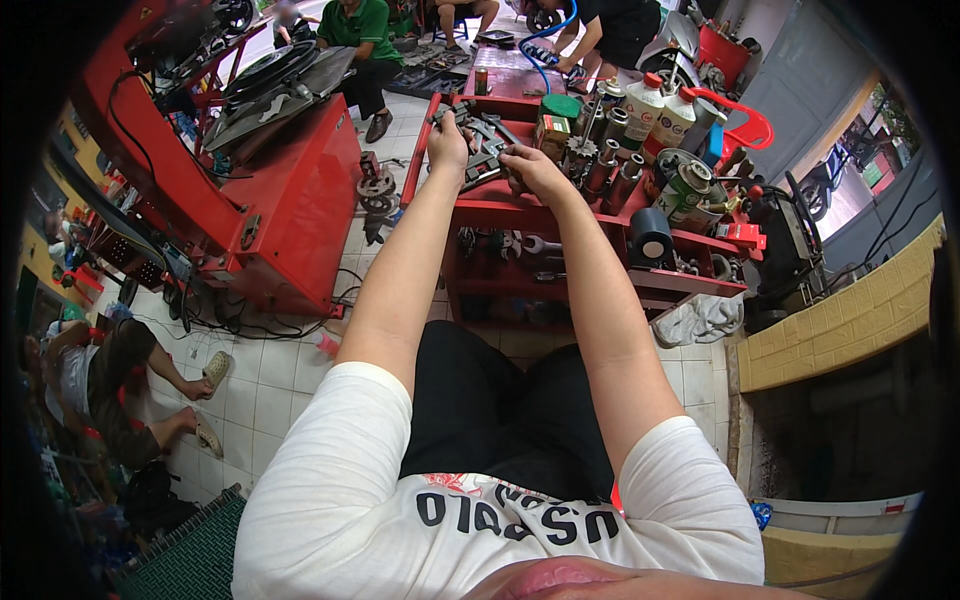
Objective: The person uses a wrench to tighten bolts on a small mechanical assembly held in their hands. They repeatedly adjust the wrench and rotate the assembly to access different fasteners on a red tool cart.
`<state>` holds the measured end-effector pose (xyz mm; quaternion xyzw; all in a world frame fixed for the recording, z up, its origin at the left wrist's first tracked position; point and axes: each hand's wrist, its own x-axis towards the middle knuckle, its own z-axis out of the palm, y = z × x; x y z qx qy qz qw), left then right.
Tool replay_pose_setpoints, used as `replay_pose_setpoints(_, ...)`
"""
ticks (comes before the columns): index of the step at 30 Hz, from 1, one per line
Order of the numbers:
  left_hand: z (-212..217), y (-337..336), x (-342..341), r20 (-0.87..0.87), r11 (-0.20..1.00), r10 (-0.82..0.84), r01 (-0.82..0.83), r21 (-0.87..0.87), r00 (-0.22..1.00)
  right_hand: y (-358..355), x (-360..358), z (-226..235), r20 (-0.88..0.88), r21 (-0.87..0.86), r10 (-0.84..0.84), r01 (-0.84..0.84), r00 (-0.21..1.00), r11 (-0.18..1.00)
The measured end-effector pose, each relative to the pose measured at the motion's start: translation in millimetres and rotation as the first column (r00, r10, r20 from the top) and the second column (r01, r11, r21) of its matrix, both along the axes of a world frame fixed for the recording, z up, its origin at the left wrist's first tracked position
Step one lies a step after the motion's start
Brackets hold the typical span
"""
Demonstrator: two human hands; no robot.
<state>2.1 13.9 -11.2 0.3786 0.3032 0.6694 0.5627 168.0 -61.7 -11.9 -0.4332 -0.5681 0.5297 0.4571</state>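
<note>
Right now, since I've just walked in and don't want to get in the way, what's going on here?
Someone's left hand and right hand are among metal tools on top of a red tool cart. What either grip holds is too small to tell. White bottles stand to the right; a person in green sits beyond.

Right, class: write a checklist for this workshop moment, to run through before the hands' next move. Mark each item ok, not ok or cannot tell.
1. Left hand over the red cart: ok.
2. Right hand grip secure: cannot tell; its fingers hide it.
3. Red-capped bottles upright: ok.
4. Loose tools sorted: not ok; jumbled.
5. Cloth put away: not ok; crumpled beside the cart.
</note>
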Motion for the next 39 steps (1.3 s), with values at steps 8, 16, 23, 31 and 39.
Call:
replay_pose_setpoints(8,2,-2,1,0.016,1.000,0.001,-0.001,-0.010,1.000,2,2,1,0.169,0.016,-0.050,0.048,0.984,0.999)
replay_pose_setpoints(16,-2,3,-2,0.020,1.000,-0.001,0.001,0.003,1.000,-6,1,13,0.202,-0.078,-0.067,0.084,0.977,0.993)
replay_pose_setpoints(23,1,-2,0,0.037,1.000,-0.011,0.012,-0.018,0.999,-10,-2,11,-0.028,0.027,-0.041,0.041,0.999,0.999)
replay_pose_setpoints(31,5,-6,2,0.020,1.000,0.002,-0.002,-0.008,1.000,-3,3,7,0.146,-0.016,-0.046,0.049,0.988,0.999)
replay_pose_setpoints(39,2,-2,-1,0.038,1.000,-0.006,0.007,-0.016,0.999,0,3,5,0.126,-0.059,-0.138,0.146,0.982,0.988)
